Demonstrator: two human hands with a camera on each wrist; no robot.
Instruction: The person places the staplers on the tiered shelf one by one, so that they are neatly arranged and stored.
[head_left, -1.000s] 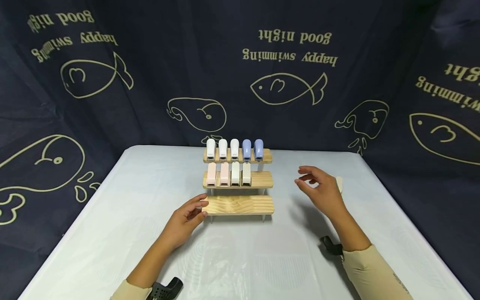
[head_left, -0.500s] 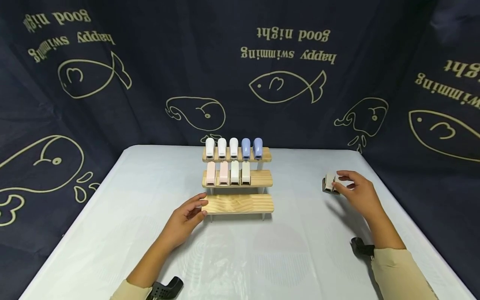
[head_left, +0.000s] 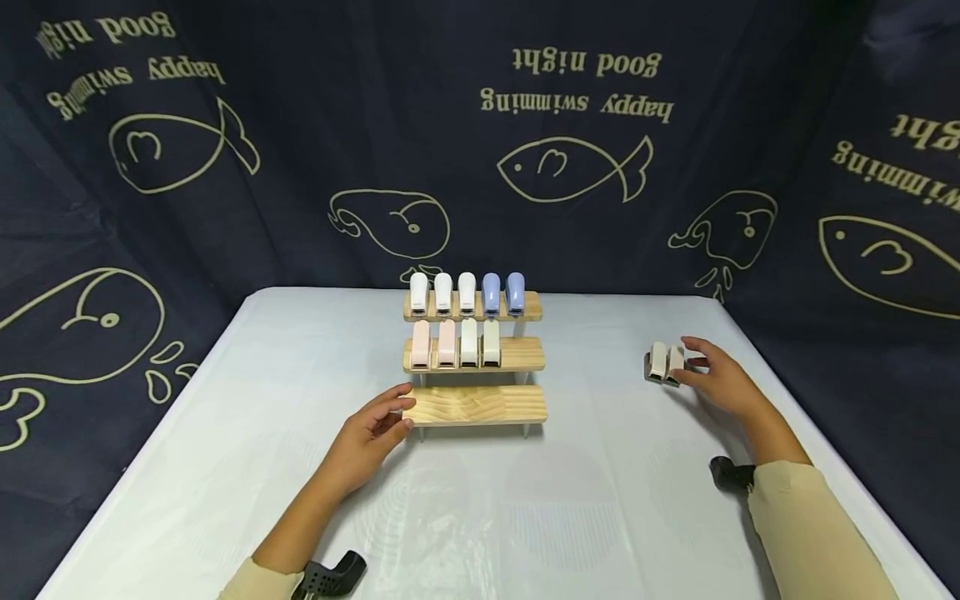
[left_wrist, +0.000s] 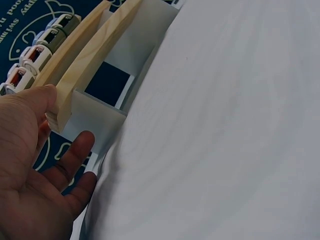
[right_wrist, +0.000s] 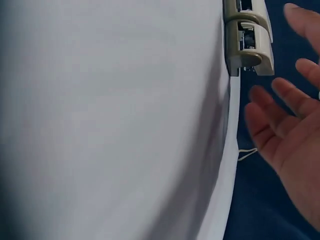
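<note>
A three-tier wooden display rack stands mid-table. My left hand holds the left end of its lowest board, thumb at the front edge and fingertips at the back; the left wrist view shows the thumb on the board end, with other fingers hanging free. On the right, my right hand is beside two beige mini staplers that stand side by side. Its thumb and index finger spread around the right-hand stapler. In the right wrist view, the fingers are apart from the nearer stapler.
The top tier carries white staplers and two blue staplers. On the middle tier stand pink staplers and cream staplers. White cloth covers the table; a dark printed curtain hangs behind and at the sides.
My right hand has moved right to the two beige staplers, past which it was reaching a second ago, and shifted slightly off them. My left hand has stayed at the rack.
</note>
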